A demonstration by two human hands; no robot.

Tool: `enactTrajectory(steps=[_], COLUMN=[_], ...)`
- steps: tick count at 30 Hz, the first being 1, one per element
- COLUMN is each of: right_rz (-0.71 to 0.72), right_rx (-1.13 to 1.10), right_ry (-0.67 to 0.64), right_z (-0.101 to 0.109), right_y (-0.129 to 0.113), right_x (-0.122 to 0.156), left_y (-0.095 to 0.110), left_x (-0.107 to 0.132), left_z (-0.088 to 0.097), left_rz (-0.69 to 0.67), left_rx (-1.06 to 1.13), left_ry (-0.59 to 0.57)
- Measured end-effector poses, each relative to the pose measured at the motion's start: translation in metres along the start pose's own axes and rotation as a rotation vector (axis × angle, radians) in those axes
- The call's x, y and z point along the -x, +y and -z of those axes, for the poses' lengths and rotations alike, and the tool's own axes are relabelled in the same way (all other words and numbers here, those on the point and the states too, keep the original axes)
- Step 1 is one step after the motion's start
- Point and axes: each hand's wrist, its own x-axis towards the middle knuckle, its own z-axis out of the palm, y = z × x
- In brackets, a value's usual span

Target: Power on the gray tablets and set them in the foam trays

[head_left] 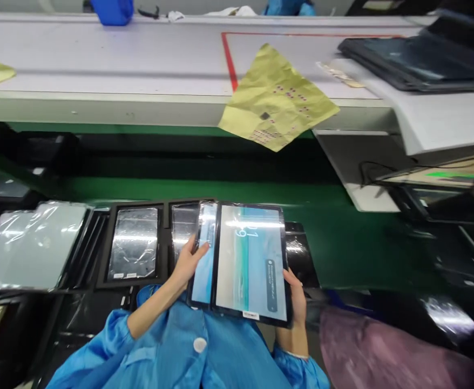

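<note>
Green belt [204, 192]; L hand [186, 265] part-hides rear tablet [204, 275], R hand [296, 302] grips front tablet [251, 265].

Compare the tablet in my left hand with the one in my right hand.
The tablet in the left hand is steeply tilted, showing a narrow strip of screen; the tablet in the right hand faces up nearly flat, showing its whole screen. The left hand's fingers lie across the first's screen, while the right hand grips the second's edge. Both have lit blue-green screens and dark frames.
</note>
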Motion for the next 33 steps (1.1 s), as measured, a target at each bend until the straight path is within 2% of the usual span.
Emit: enactTrajectory(steps=[3,5,7,8,13,15,18,20,23,25,27,28,30,33], right_rz=[0.080,0.226,0.350,0.346,-0.087,-0.137,-0.129,-0.130,-0.091,-0.038,0.004,0.019,0.039,0.076], right_rx=[0.249,0.392,0.467,0.476,0.361,0.342,0.340,0.333,0.312,0.307,0.326,0.337,0.348,0.347], right_ry=[-0.045,-0.050,-0.055,-0.070,-0.143,-0.190,-0.247,-0.248,-0.196,-0.129,-0.079,-0.063,-0.032,0.022], right_z=[0.008,0.008,0.003,0.000,-0.008,-0.008,-0.007,-0.006,-0.005,-0.005,-0.005,-0.006,-0.007,-0.007], right_y=[-0.002,-0.003,-0.002,0.000,0.015,0.018,0.018,0.019,0.023,0.026,0.029,0.030,0.030,0.021], right_x=[-0.006,-0.007,-0.007,-0.007,-0.003,0.000,0.003,0.005,0.004,0.000,-0.006,-0.009,-0.015,-0.020], left_y=[-0.005,-0.009,-0.011,-0.011,-0.012,-0.015,-0.018,-0.017,-0.012,-0.012,-0.015,-0.018,-0.025,-0.032], left_x=[0.006,0.009,0.013,0.014,0.022,0.023,0.021,0.014,-0.003,-0.015,-0.025,-0.029,-0.036,-0.040], left_z=[-0.002,-0.002,-0.001,0.000,0.004,0.006,0.013,0.024,0.055,0.081,0.105,0.114,0.126,0.129], left_rz=[0.034,0.066,0.095,0.103,0.094,0.069,-0.029,-0.089,-0.137,-0.150,-0.117,-0.085,-0.016,0.007], left_rx=[0.071,0.113,0.147,0.161,0.183,0.104,-0.194,-0.369,-0.515,-0.675,-0.985,-1.161,-1.438,-1.554], left_ry=[-0.044,-0.057,-0.063,-0.066,-0.149,-0.182,-0.213,-0.207,-0.063,0.152,0.380,0.454,0.491,0.459])
